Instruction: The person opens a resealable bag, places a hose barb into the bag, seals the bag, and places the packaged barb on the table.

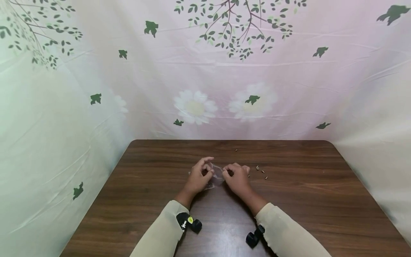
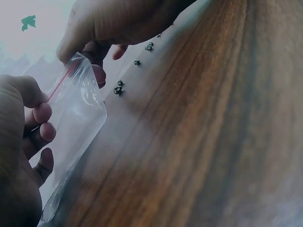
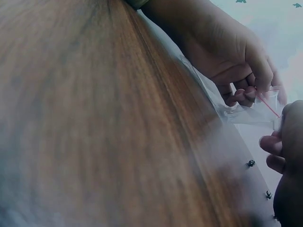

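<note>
Between my two hands is a clear zip bag (image 2: pixel 78 120) with a red line along its mouth. My left hand (image 1: pixel 198 177) pinches the bag's top edge between thumb and fingers. At the opposite corner of the mouth, my right hand (image 1: pixel 238 178) pinches the plastic with thumb and fingertips. In the left wrist view the bag hangs down toward the table, its lower part partly hidden by the left hand. Small dark metal pieces (image 1: pixel 258 167) lie on the table just right of my right hand; their exact kind is too small to tell.
The brown wooden table (image 1: pixel 144 200) spreads around both arms. One more small metal piece (image 1: pixel 236 150) lies farther back, near the far edge. A printed cloth (image 1: pixel 218 78) with leaves, birds and daisies hangs behind and at both sides.
</note>
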The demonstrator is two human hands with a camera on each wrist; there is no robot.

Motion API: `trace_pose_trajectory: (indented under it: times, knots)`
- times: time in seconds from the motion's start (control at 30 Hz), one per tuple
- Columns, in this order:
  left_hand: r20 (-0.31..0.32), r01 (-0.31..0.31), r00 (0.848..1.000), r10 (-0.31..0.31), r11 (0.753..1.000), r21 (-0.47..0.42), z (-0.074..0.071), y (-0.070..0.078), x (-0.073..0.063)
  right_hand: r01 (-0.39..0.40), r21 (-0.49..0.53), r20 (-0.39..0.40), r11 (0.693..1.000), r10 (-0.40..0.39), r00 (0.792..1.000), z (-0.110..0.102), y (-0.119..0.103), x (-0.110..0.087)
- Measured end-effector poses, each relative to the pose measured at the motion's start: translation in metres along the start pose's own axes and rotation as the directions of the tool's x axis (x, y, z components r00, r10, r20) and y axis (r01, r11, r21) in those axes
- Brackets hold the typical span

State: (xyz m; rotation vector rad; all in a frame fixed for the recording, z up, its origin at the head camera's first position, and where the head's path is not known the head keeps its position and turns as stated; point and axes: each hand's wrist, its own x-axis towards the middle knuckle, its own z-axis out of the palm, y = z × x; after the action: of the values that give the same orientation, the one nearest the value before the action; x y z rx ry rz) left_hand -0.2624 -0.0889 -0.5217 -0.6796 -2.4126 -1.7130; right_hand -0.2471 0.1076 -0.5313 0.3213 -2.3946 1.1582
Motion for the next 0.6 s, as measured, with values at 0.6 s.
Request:
trace_pose_trajectory:
  times: [0.6]
  knots:
    - [-0.031, 0.083, 0.996, -0.088, 0.985, -0.151, 0.0017, -0.0014, -0.0004, 0.319, 0.102, 0.153, 0.942, -0.332, 0.931, -0.0048, -0.0024, -0.0022]
